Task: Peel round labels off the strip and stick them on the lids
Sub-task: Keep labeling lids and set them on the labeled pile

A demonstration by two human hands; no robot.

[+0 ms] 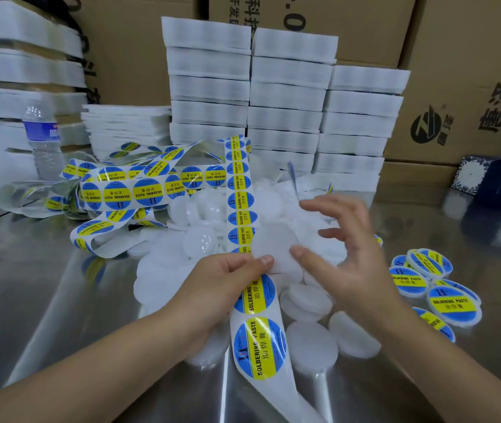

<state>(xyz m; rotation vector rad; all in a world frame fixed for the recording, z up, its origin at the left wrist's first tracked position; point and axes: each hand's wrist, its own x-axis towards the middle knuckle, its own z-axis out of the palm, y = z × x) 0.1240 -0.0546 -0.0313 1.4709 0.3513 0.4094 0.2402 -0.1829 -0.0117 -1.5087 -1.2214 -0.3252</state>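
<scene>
On the shiny surface (44,300) sits a big pile of white lids (310,340). The label strip (240,193) runs from far away straight toward the person. The left hand (224,279) grips it and pinches one bare lid (273,242). The right hand (343,248), fingers spread and holding nothing, touches that lid with its thumb, just right of the strip.

Each round label (259,346) on the strip (240,193) reads SOLDERING PASTE in black on a yellow band, with 助焊膏 beside it. The same words show on the labelled lids (453,303) at the near right of the surface (44,285). The cardboard box (472,71) at far right carries 唐泽 and AH beside a round black logo (426,125). A far box (273,10) shows 科, 开发 and a large 0. The water bottle (43,129) has a blue label too blurred to read.
</scene>
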